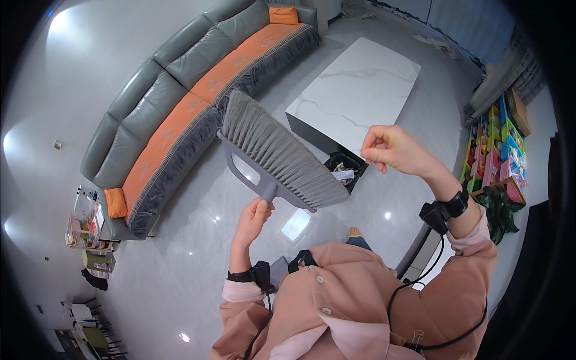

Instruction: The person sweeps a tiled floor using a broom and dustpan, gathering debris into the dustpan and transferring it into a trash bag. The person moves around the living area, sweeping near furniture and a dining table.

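Observation:
My left hand [253, 220] grips the neck of a grey broom head [270, 191], which is raised with its grey bristles facing up and to the right. The broom head slants across the middle of the view, and no long handle is visible. My right hand [391, 150] is bent at the right, apart from the bristles, with thumb and index fingertip pinched together and nothing visible between them. Below and left of it, a waste bin with a black liner [344, 171] holds crumpled paper or similar litter.
A marble-topped low table [360, 85] stands beyond the bin. A grey leather sofa [139, 103] with orange covers runs along the left. Colourful toy bins [495, 153] and a leafy plant [497, 216] stand at the right. A grey flat object [280, 266] is partly hidden beside my body.

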A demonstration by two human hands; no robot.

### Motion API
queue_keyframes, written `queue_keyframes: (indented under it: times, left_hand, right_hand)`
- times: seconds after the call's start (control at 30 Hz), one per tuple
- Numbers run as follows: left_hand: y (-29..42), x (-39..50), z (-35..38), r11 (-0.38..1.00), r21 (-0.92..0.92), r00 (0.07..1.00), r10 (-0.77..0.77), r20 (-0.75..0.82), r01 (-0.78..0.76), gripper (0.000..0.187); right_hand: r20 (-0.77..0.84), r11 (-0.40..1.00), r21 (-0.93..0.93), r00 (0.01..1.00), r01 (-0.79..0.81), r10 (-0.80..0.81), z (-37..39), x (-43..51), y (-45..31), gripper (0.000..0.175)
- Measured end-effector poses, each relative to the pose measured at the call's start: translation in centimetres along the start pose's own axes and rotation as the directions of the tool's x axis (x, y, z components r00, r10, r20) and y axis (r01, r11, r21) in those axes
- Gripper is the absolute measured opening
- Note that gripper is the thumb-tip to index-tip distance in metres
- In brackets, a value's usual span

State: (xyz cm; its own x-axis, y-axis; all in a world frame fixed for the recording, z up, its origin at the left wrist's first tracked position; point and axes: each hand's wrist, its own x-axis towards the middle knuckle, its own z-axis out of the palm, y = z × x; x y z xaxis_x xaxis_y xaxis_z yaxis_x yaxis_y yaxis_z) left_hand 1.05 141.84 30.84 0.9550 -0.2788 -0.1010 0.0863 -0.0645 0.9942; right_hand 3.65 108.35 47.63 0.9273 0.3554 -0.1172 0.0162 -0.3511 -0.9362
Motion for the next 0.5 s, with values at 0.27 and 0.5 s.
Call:
queue_keyframes:
  times: [0.27,0.5]
  left_hand:
    - [0.1,0.5,-0.1,0.999,-0.032,1.0,0.009,0.008,-0.009,0.032]
    - [0.0,0.6,0.0,0.997,-0.062,0.999,0.052,-0.003,-0.052,0.038]
  right_hand:
    - [0.099,0.994,-0.054,0.99,-0.095,0.1,2.6,1.1,1.6,0.01]
    - [0.092,0.996,-0.069,0.993,-0.061,0.068,4.7,2.8,2.8,0.011]
